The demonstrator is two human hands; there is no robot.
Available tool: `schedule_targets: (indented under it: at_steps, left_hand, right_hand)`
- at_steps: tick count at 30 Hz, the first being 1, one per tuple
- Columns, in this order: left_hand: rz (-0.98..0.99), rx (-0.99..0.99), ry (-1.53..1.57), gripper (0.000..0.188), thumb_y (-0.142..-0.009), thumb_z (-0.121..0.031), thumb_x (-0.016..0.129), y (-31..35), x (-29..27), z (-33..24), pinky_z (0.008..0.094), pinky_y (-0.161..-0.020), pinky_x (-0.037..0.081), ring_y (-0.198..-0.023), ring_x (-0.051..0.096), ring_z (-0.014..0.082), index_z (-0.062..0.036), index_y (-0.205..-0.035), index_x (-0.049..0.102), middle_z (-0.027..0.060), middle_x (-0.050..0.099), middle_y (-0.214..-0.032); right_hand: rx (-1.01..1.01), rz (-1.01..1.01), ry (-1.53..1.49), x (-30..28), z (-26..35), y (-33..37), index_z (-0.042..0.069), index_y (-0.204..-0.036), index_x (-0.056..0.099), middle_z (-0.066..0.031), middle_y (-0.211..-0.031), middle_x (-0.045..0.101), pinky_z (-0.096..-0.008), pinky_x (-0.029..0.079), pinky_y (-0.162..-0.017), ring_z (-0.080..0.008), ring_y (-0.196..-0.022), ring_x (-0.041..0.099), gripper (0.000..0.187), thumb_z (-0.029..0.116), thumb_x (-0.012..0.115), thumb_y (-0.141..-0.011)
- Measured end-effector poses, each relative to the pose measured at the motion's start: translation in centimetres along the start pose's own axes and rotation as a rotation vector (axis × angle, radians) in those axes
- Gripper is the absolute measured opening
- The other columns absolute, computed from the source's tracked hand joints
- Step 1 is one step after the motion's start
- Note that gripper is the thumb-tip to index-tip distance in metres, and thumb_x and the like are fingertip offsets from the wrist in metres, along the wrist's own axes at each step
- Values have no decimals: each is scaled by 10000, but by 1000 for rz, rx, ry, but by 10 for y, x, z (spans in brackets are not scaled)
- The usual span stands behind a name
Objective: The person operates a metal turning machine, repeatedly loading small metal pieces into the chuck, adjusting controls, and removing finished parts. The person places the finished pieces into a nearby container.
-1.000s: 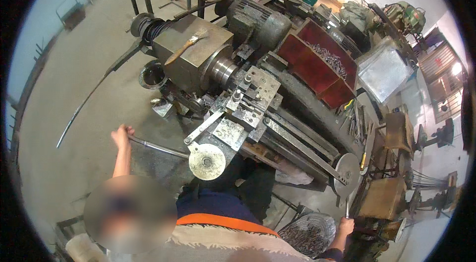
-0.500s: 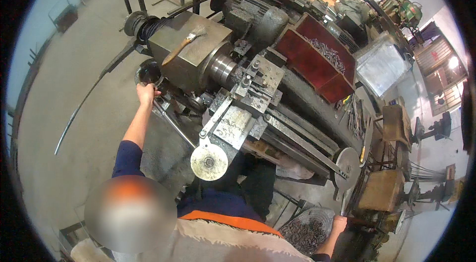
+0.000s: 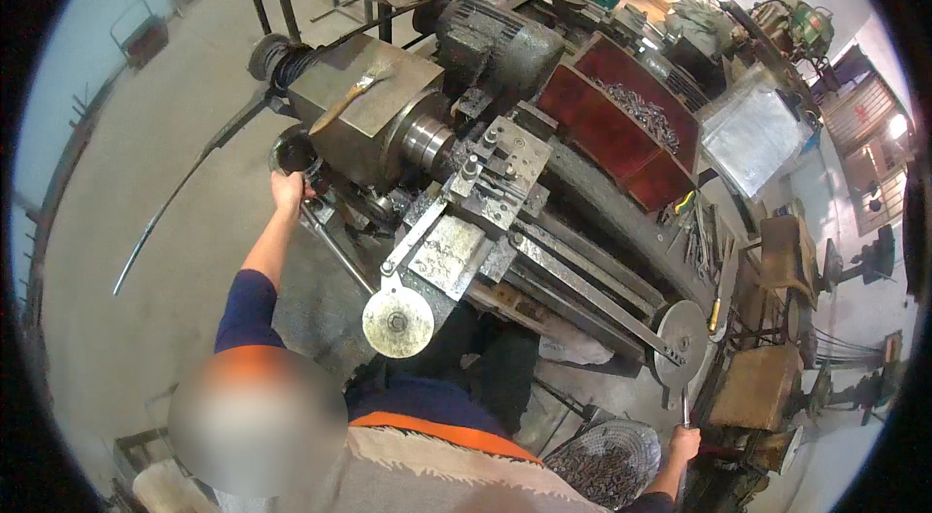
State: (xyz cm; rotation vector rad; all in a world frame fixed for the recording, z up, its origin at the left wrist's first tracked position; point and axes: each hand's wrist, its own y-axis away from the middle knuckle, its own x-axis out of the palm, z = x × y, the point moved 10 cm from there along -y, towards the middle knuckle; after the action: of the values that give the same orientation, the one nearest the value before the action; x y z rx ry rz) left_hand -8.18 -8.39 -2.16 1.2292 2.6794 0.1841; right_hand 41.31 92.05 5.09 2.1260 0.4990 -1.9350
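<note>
A small metal-turning lathe stands before me, with a grey headstock [image 3: 364,91], a shiny round chuck [image 3: 425,142] and a tool slide [image 3: 505,164]. On the left, my left hand [image 3: 289,191] is closed at the upper end of a long metal lever [image 3: 335,248], just below a dark round cup [image 3: 291,152]. The lever runs down toward a pale round disc [image 3: 397,322] at the slide's near end. Far to the right, my right hand [image 3: 685,442] wraps round a metal handle [image 3: 684,404] under a grey disc [image 3: 682,344]. Parts of both grips are hidden.
A wooden-handled brush [image 3: 342,107] lies on the headstock. Behind the bed sits a red tray [image 3: 607,130] of small metal pieces. A mesh basket [image 3: 641,445] of dark pieces is beside my right hand. Hand tools [image 3: 701,236] lie at the right end.
The view has shifted slightly. My right hand and its handle appear a little farther right and lower. My left hand keeps its grip by the cup.
</note>
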Motion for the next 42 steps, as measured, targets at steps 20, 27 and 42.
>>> schedule_targets:
  at_steps: [20, 27, 42]
  left_hand:
    - [188, 51, -260, 407, -827, -332, 571, -37, -54, 40, 412, -725, 484, -831, 638, 277, 26, -1020, 573, 157, 652, -845]
    - [434, 510, -1346, 328, -719, -328, 647, -14, 18, 63, 445, -748, 487, -865, 620, 368, -34, -863, 641, 199, 642, -874]
    - [488, 386, -1387, 349, -756, -233, 581, -17, 6, 101, 456, -770, 484, -890, 615, 357, -128, -1088, 565, 157, 646, -955]
  right_hand:
    - [-188, -235, -107, 7, 47, 35, 26, -1250, 478, -188, -1339, 422, -418, 391, -972, -371, -1233, 394, 697, 239, 660, -612]
    - [-162, -29, -329, 34, 65, 94, 22, -1013, 660, -225, -1235, 512, -392, 402, -949, -379, -1146, 482, 452, 193, 585, -601]
    - [-555, -196, -595, -157, 230, 91, -17, -929, 661, -165, -849, 665, -322, 482, -785, -247, -825, 647, 351, 73, 538, -613]
